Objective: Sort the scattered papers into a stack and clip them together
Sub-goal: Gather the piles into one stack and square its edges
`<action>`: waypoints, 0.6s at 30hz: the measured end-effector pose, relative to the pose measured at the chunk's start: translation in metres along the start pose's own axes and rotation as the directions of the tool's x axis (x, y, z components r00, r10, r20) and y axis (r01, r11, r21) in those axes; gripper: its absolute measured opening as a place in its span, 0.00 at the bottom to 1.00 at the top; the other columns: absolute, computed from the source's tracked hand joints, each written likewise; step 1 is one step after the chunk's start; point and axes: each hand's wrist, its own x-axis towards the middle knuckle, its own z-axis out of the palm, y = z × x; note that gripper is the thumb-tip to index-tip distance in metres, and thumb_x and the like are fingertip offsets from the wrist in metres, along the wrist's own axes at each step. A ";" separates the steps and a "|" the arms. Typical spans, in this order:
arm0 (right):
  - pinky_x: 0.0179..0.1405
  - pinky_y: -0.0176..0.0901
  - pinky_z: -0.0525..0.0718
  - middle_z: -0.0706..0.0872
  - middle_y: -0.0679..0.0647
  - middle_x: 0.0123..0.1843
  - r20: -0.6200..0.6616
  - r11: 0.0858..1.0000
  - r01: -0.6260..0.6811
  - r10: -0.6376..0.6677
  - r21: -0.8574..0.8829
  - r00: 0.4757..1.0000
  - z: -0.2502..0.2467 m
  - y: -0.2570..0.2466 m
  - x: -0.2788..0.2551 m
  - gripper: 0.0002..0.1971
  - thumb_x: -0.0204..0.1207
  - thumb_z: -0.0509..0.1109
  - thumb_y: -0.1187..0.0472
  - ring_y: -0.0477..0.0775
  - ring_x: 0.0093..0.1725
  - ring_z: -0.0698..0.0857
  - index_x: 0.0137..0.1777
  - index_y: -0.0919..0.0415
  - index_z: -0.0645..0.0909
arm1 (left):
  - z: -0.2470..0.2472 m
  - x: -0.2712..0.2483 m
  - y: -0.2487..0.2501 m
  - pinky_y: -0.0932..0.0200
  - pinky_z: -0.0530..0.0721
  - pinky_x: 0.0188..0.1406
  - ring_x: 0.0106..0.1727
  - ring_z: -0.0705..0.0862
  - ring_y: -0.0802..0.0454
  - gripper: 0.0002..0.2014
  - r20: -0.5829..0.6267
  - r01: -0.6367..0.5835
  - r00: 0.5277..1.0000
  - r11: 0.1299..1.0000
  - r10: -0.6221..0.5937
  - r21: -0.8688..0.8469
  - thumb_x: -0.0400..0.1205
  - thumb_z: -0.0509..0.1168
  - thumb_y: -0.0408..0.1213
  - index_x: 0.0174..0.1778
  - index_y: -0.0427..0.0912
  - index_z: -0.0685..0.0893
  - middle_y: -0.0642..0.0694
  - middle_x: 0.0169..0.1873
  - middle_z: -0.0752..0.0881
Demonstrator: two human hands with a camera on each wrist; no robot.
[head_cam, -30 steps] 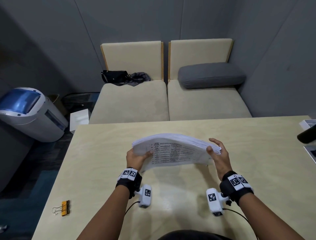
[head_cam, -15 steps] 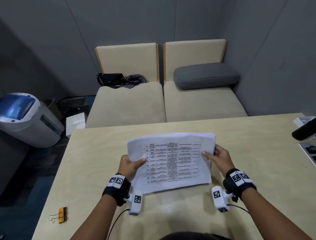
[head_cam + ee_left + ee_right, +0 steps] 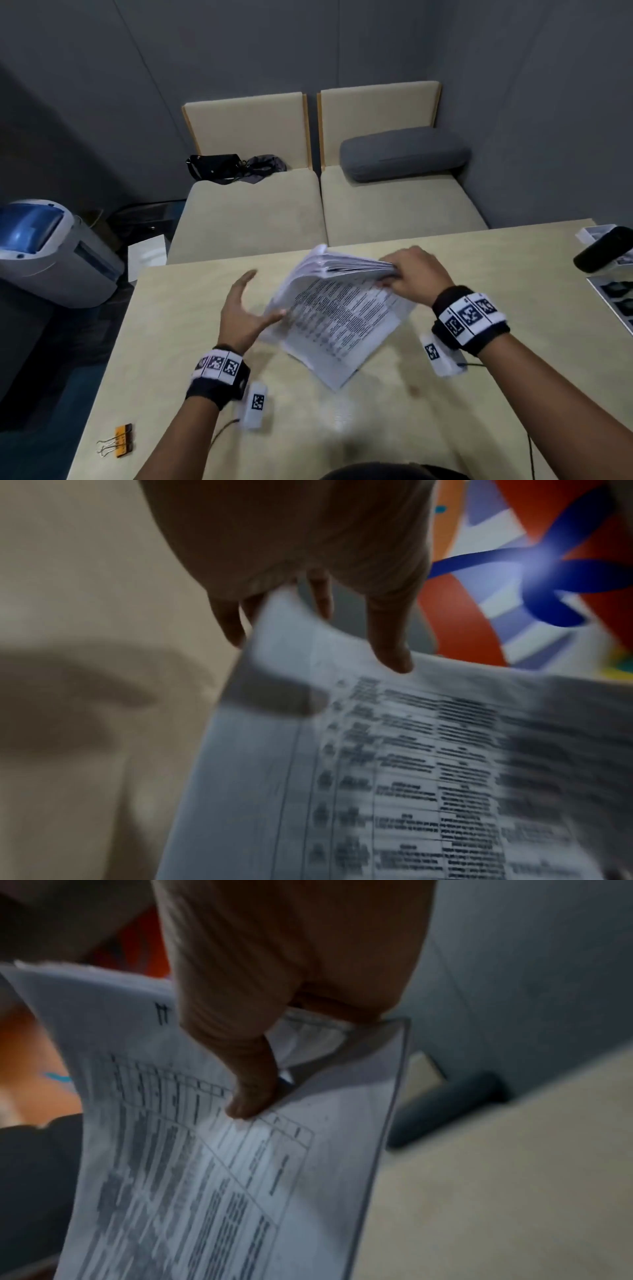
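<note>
A stack of printed papers (image 3: 339, 315) with a table on its top sheet hangs tilted over the pale wooden table (image 3: 376, 428), one corner pointing down. My right hand (image 3: 390, 274) grips the stack by its upper edge, thumb on the printed face (image 3: 253, 1093). To the left of the stack my left hand (image 3: 265, 294) is spread with straight fingers, only its thumb touching the stack's left edge (image 3: 390, 653). An orange and black binder clip (image 3: 118, 445) lies near the table's front left corner, far from both hands.
A black object (image 3: 606, 253) on a white box and a printed sheet (image 3: 616, 301) sit at the table's right edge. Two beige seats (image 3: 318, 212) with a grey cushion (image 3: 404, 157) and a black bag stand beyond the table. A white and blue machine (image 3: 44, 250) stands on the floor at the left.
Both hands held the stack by its sides. Now the right hand alone holds it, turned and lifted on the right, and the left hand has let go and spread.
</note>
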 end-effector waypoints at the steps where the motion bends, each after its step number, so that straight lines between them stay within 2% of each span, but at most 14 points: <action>1: 0.37 0.40 0.70 0.89 0.50 0.39 0.007 0.991 0.063 -0.063 -0.120 0.998 -0.012 -0.014 0.003 0.03 0.71 0.76 0.54 0.56 0.43 0.86 0.44 0.47 0.88 | -0.002 0.005 0.018 0.56 0.70 0.72 0.72 0.74 0.57 0.45 0.088 -0.129 0.989 0.988 0.121 0.090 0.58 0.86 0.44 0.72 0.52 0.77 0.55 0.71 0.78; 2: 0.37 0.40 0.69 0.89 0.51 0.40 0.028 0.967 0.121 -0.118 -0.224 0.993 -0.022 -0.028 0.006 0.03 0.71 0.74 0.54 0.58 0.44 0.86 0.44 0.48 0.87 | -0.002 0.010 0.034 0.56 0.72 0.73 0.71 0.76 0.59 0.42 0.199 -0.206 0.963 0.973 0.182 0.108 0.58 0.86 0.46 0.70 0.56 0.78 0.58 0.69 0.80; 3: 0.36 0.41 0.70 0.88 0.52 0.40 0.045 0.937 0.171 -0.165 -0.305 0.985 -0.031 -0.042 0.007 0.04 0.71 0.73 0.55 0.59 0.44 0.86 0.44 0.50 0.86 | 0.000 0.012 0.052 0.55 0.76 0.71 0.68 0.80 0.60 0.36 0.299 -0.215 0.936 0.974 0.186 0.068 0.60 0.84 0.45 0.66 0.60 0.80 0.63 0.64 0.84; 5: 0.35 0.43 0.70 0.83 0.52 0.37 0.045 0.885 0.231 -0.233 -0.404 0.972 -0.044 -0.064 0.007 0.02 0.70 0.72 0.57 0.60 0.42 0.85 0.43 0.51 0.84 | 0.007 0.013 0.078 0.57 0.85 0.62 0.57 0.87 0.65 0.23 0.394 -0.206 0.898 0.978 0.199 -0.023 0.67 0.79 0.41 0.57 0.61 0.85 0.70 0.51 0.89; 7: 0.33 0.42 0.69 0.79 0.49 0.34 -0.020 0.891 0.221 -0.249 -0.397 0.968 -0.056 -0.072 0.003 0.05 0.70 0.75 0.52 0.58 0.40 0.84 0.43 0.49 0.82 | 0.010 0.013 0.085 0.58 0.85 0.53 0.50 0.88 0.66 0.16 0.313 -0.215 0.920 0.971 0.236 -0.099 0.70 0.75 0.37 0.54 0.50 0.88 0.63 0.45 0.91; 9: 0.28 0.41 0.66 0.78 0.46 0.33 -0.103 0.937 0.161 -0.202 -0.310 0.974 -0.065 -0.062 0.000 0.12 0.67 0.77 0.41 0.54 0.38 0.80 0.43 0.47 0.83 | 0.010 0.010 0.081 0.53 0.86 0.54 0.50 0.88 0.58 0.16 0.193 -0.208 0.950 0.959 0.245 -0.191 0.72 0.75 0.30 0.57 0.36 0.88 0.47 0.48 0.92; 10: 0.28 0.41 0.69 0.81 0.44 0.33 -0.120 0.964 0.129 -0.160 -0.234 0.980 -0.066 -0.053 0.000 0.15 0.65 0.77 0.38 0.53 0.37 0.81 0.43 0.47 0.84 | 0.010 0.008 0.076 0.50 0.86 0.56 0.51 0.88 0.54 0.17 0.152 -0.186 0.962 0.954 0.225 -0.233 0.73 0.75 0.27 0.58 0.33 0.86 0.43 0.49 0.91; 11: 0.31 0.43 0.77 0.85 0.43 0.35 -0.110 0.994 0.091 -0.097 -0.059 0.989 -0.064 -0.041 0.001 0.17 0.62 0.79 0.38 0.52 0.38 0.84 0.43 0.49 0.86 | 0.010 0.006 0.072 0.48 0.86 0.57 0.52 0.88 0.53 0.17 0.127 -0.150 0.973 0.949 0.191 -0.276 0.73 0.76 0.24 0.58 0.34 0.86 0.44 0.50 0.91; 12: 0.38 0.48 0.86 0.89 0.45 0.38 -0.066 0.975 0.055 -0.041 0.217 0.997 -0.060 -0.028 0.001 0.19 0.61 0.82 0.40 0.51 0.41 0.88 0.45 0.51 0.88 | 0.011 0.004 0.070 0.50 0.87 0.57 0.52 0.88 0.53 0.18 0.113 -0.108 0.982 0.941 0.151 -0.320 0.73 0.75 0.22 0.58 0.37 0.85 0.48 0.49 0.91; 13: 0.46 0.53 0.90 0.93 0.49 0.43 -0.020 0.869 0.023 -0.015 0.494 1.000 -0.052 -0.018 0.000 0.21 0.59 0.84 0.44 0.52 0.45 0.91 0.48 0.55 0.89 | 0.012 0.001 0.072 0.53 0.87 0.55 0.51 0.88 0.55 0.19 0.114 -0.074 0.986 0.930 0.123 -0.360 0.73 0.74 0.20 0.57 0.40 0.85 0.52 0.47 0.92; 14: 0.53 0.55 0.90 0.94 0.53 0.47 0.015 0.728 -0.021 0.015 0.686 1.000 -0.040 -0.009 -0.001 0.25 0.56 0.86 0.47 0.53 0.49 0.92 0.52 0.59 0.89 | 0.013 -0.001 0.073 0.55 0.87 0.54 0.51 0.88 0.55 0.19 0.120 -0.052 0.987 0.918 0.108 -0.393 0.74 0.73 0.19 0.58 0.41 0.84 0.54 0.46 0.92; 15: 0.57 0.56 0.89 0.93 0.55 0.50 0.042 0.607 -0.060 0.043 0.792 0.998 -0.026 -0.004 -0.003 0.29 0.54 0.86 0.48 0.55 0.52 0.92 0.54 0.62 0.89 | 0.015 -0.003 0.076 0.57 0.88 0.52 0.51 0.89 0.56 0.19 0.125 -0.037 0.987 0.912 0.096 -0.409 0.74 0.72 0.19 0.58 0.40 0.84 0.55 0.46 0.92; 16: 0.58 0.57 0.88 0.93 0.57 0.52 0.053 0.534 -0.081 0.068 0.842 0.996 -0.010 -0.001 -0.006 0.31 0.52 0.86 0.47 0.57 0.53 0.92 0.55 0.63 0.87 | 0.018 -0.003 0.078 0.58 0.88 0.51 0.50 0.89 0.56 0.19 0.124 -0.031 0.988 0.910 0.090 -0.413 0.74 0.72 0.18 0.58 0.40 0.84 0.55 0.45 0.92; 18: 0.61 0.60 0.86 0.92 0.59 0.53 0.015 0.449 -0.067 0.118 0.891 0.993 0.017 -0.001 -0.010 0.31 0.52 0.86 0.48 0.59 0.56 0.91 0.56 0.59 0.86 | 0.025 -0.004 0.083 0.55 0.88 0.48 0.45 0.89 0.58 0.17 0.113 -0.019 0.991 0.917 0.069 -0.398 0.74 0.72 0.19 0.52 0.44 0.86 0.55 0.41 0.92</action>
